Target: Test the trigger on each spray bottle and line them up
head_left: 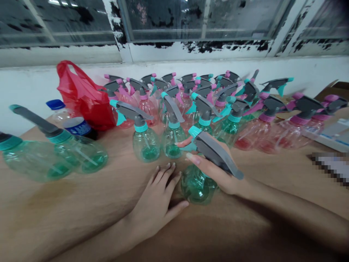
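Observation:
My right hand (218, 169) is wrapped round the neck of a green spray bottle (197, 187) with a grey and turquoise trigger head, its index finger by the trigger. The bottle stands low over the table, and I cannot tell whether its base touches. My left hand (159, 198) lies flat on the wooden table (89, 203), fingers spread, just left of that bottle and holding nothing. Right behind my hands are two green spray bottles (147, 145) with turquoise collars.
Many pink and green spray bottles (265, 134) crowd the back along the wall. Two green ones (89, 156) stand at left, near a red plastic bag (84, 98) and a blue-capped bottle (56, 109). At right are a cardboard box (334, 91) and a pixelated flat object (332, 167).

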A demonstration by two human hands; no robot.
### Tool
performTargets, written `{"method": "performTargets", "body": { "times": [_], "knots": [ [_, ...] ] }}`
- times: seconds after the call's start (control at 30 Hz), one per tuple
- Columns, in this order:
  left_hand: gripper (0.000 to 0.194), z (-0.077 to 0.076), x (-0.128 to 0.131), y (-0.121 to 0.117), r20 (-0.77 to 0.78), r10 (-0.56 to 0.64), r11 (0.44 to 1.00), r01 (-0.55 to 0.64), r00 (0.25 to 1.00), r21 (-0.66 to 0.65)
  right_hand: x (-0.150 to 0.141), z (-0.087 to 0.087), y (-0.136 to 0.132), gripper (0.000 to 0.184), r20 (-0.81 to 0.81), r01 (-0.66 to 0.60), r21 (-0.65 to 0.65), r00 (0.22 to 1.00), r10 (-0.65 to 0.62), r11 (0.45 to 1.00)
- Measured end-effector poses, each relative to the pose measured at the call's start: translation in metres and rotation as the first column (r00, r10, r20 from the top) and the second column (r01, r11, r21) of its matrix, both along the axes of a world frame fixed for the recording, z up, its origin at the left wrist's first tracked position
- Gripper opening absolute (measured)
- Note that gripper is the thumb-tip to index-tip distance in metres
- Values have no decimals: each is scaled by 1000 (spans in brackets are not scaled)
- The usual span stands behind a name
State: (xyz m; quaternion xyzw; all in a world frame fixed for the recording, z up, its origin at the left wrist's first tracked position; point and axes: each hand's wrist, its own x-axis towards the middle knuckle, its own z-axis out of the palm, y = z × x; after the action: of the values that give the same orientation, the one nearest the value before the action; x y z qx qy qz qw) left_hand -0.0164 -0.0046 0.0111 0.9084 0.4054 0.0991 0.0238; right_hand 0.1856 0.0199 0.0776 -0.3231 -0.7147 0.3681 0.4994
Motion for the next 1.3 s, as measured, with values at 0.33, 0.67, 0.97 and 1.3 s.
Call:
{"method": "performTargets", "body": {
  "times": [0.33, 0.67, 0.97, 1.3],
  "knots": [
    [65, 0, -1, 0, -19, 1, 1000, -1, 1000, -10, 0, -9, 4, 15, -11, 62, 33, 998, -62, 998],
    [63, 1, -1, -1, -13, 8, 1000, -8, 1000, -8, 1, -6, 3, 21, -19, 15, -10, 1000, -15, 1000],
    [62, 3, -1, -2, -9, 3, 1000, -3, 1000, -10, 1, -5, 2, 19, -24, -5, -10, 1000, 5, 1000],
    [63, 3, 0, 0, -7, 2, 1000, -2, 1000, -11, 1, -5, 1, 19, -21, -7, -20, 1000, 7, 1000]
  ]
}}
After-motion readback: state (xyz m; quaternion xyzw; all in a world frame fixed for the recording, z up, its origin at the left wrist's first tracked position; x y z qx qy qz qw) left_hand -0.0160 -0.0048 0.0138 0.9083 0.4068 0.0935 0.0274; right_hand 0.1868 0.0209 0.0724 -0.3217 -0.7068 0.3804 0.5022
